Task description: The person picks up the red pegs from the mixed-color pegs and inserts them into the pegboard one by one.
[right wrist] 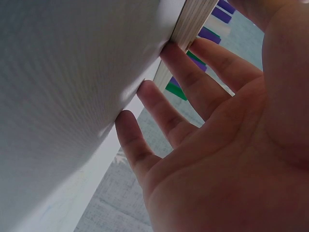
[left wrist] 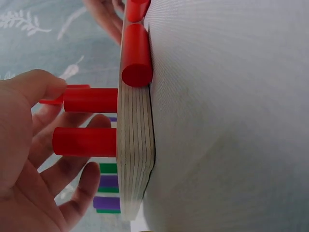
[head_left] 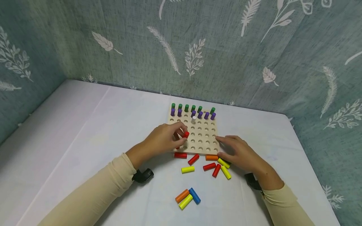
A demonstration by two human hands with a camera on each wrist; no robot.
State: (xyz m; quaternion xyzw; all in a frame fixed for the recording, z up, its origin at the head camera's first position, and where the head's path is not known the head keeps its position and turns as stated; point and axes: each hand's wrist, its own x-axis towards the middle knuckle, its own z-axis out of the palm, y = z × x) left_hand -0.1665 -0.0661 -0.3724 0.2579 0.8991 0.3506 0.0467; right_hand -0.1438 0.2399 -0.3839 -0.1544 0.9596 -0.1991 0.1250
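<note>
A wooden pegboard (head_left: 203,138) lies on the table, with green pegs (head_left: 186,108), purple pegs (head_left: 206,115) and one white peg (head_left: 193,119) standing in its far rows. Over its near left part, my left hand (head_left: 162,138) pinches a red peg (head_left: 186,134) between thumb and index finger. Two more red pegs (left wrist: 84,141) stand in the board beside that hand in the left wrist view. My right hand (head_left: 240,153) rests at the board's right side, its fingers (right wrist: 186,67) extended and fingertips against the edge and the white cloth.
Loose red (head_left: 193,159), orange (head_left: 211,158) and yellow pegs (head_left: 188,169) lie along the board's near edge. Closer to me is a small group with an orange peg (head_left: 182,196), a yellow peg (head_left: 185,202) and a blue peg (head_left: 194,196). A patterned fabric wall (head_left: 127,62) rises behind the table.
</note>
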